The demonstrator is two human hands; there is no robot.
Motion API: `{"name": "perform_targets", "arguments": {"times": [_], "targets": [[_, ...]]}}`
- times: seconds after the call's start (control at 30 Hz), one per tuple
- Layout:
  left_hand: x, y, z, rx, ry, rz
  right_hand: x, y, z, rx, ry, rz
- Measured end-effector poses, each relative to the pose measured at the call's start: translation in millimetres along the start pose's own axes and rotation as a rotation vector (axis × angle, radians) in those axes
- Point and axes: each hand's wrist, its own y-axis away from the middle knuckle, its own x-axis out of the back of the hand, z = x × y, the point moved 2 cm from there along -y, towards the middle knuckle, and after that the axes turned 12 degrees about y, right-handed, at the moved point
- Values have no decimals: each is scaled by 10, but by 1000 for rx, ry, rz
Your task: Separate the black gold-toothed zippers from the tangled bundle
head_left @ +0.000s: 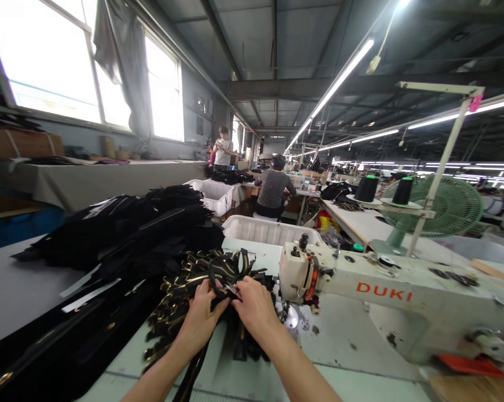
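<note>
A heap of black zippers (185, 279) with gold teeth lies on the pale green table in front of me. My left hand (204, 312) is closed around a black zipper (197, 363), whose tape hangs down toward the table's near edge. Close against it, my right hand (254, 304) pinches the same zipper, thumb near thumb. Between the fingertips shows a small shiny metal piece (234, 290), too small to identify. Just right of my right hand stands a sewing machine (348, 279) marked DUKI, its needle area lit.
A large pile of black cut fabric (121, 234) covers the left side. A white plastic bin (272, 230) stands behind the table. Black thread cones (365, 190) and a green fan (440, 206) are at right. Further back, a person (274, 187) sits and another person (223, 149) stands.
</note>
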Motion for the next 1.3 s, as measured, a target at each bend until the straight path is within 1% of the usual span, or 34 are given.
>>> {"name": "perform_targets", "arguments": {"times": [0.1,0.3,0.4,0.47,0.57,0.67,0.77,0.83,0.97,1.1,1.23,1.3], "targets": [[25,-3,49,-25,1,-18,-4,13,0,-5,-44,20],[70,-3,180,-55,0,-65,233,-22,108,27,-393,-34],[55,4,160,-38,5,-50,240,-45,92,29,-488,-20],[39,12,123,-1,8,-35,198,-44,56,32,-481,21],[37,24,79,63,14,-20,121,-4,24,45,-376,103],[60,38,72,96,46,-44,50,52,46,64,-255,101],[75,59,78,96,77,-71,9,73,84,81,-187,88],[72,73,76,78,64,-66,-9,64,85,82,-140,98],[57,96,60,33,29,-69,-63,25,20,50,-57,131],[70,113,67,4,13,-74,-129,-41,-5,-10,-91,197],[88,149,156,-23,-39,-68,-170,-184,99,-115,-238,246],[93,171,212,-35,-83,-34,-169,-242,139,-167,-313,253]]}}
